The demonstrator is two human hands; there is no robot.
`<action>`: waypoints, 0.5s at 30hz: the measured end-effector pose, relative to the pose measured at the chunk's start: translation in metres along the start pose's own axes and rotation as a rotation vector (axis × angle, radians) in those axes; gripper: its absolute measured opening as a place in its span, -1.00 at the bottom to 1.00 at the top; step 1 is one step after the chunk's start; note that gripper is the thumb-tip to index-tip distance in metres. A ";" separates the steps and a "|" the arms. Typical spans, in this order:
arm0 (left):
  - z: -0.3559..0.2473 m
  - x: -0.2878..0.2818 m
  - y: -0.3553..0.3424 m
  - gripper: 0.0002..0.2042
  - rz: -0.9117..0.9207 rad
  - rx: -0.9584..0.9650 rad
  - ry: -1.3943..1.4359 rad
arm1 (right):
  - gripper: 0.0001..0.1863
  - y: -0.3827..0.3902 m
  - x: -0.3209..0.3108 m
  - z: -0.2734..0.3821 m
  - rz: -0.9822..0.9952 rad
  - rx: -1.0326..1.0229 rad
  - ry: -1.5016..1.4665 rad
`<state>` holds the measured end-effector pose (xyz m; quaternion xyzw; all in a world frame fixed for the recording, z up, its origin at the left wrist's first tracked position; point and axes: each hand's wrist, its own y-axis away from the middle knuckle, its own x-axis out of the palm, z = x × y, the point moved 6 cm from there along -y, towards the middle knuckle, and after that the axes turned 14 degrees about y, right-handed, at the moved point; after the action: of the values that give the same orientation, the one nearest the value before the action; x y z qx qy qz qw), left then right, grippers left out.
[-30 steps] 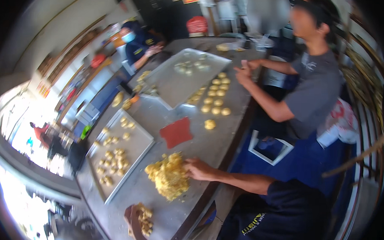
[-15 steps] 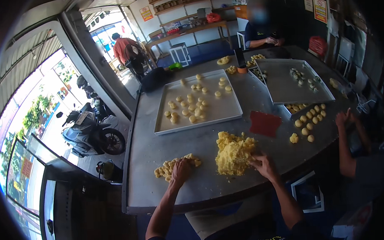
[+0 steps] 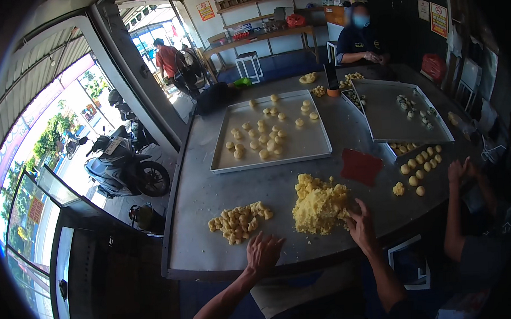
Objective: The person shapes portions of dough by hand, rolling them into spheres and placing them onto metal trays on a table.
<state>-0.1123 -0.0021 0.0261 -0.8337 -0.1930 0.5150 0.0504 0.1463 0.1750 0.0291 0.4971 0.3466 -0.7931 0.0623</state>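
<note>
My left hand (image 3: 263,251) rests on the steel table (image 3: 195,208) with fingers apart and slightly bent, just below a loose cluster of small dough pieces (image 3: 238,222). My right hand (image 3: 359,223) has its fingers loosely curved and apart at the right side of a crumbly yellow mound (image 3: 317,205), touching it. Beyond the mound are a red flat sheet (image 3: 359,166) and a large metal tray (image 3: 221,161) with scattered dough balls. To the right, rows of dough balls (image 3: 419,165) lie on the bare metal.
A person's arms (image 3: 457,207) reach the right edge; a masked co-worker (image 3: 358,41) sits at the back. A second tray (image 3: 396,125), a phone in an orange stand (image 3: 332,90) and a dark bundle (image 3: 210,96) lie farther back. A scooter (image 3: 122,165) stands outside left.
The view has swung from tilted to level. Since half a second ago, my left hand has left the small dough pieces and moved down and right; my right hand stays at the mound.
</note>
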 end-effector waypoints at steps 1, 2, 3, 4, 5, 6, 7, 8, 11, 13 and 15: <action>-0.004 -0.009 -0.023 -0.67 0.031 -0.055 0.004 | -0.55 0.005 0.013 -0.010 0.052 0.040 -0.162; -0.009 -0.010 -0.042 -0.65 0.062 -0.097 0.020 | -0.54 0.010 0.027 -0.029 0.097 0.088 -0.308; -0.009 -0.011 -0.049 -0.65 -0.033 -0.020 -0.052 | -0.54 0.002 0.024 -0.021 0.153 0.115 -0.469; -0.003 -0.005 -0.055 -0.64 -0.126 0.057 -0.126 | -0.58 0.002 0.011 -0.016 0.223 0.094 -0.331; 0.004 0.002 -0.057 -0.64 -0.219 0.141 -0.201 | -0.58 0.003 0.014 -0.017 0.218 0.123 -0.377; 0.014 0.017 -0.060 -0.63 -0.195 0.169 -0.161 | -0.59 0.004 0.014 -0.021 0.203 0.162 -0.414; 0.019 0.024 -0.062 -0.61 -0.168 0.193 -0.125 | -0.60 0.004 0.014 -0.021 0.191 0.199 -0.458; 0.024 0.030 -0.061 -0.60 -0.142 0.217 -0.090 | -0.59 0.003 0.013 -0.019 0.172 0.192 -0.412; 0.033 0.029 -0.073 -0.56 -0.122 0.121 -0.111 | -0.59 0.002 0.009 -0.007 0.152 0.110 -0.224; 0.029 0.030 -0.079 -0.54 -0.110 0.242 -0.149 | -0.63 -0.006 0.004 0.000 0.151 -0.031 -0.035; 0.027 0.030 -0.077 -0.54 -0.102 0.255 -0.127 | -0.65 0.001 0.016 -0.006 0.148 -0.129 0.074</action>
<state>-0.1455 0.0766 0.0104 -0.7755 -0.1710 0.5837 0.1695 0.1437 0.1820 0.0134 0.5454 0.3612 -0.7433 0.1398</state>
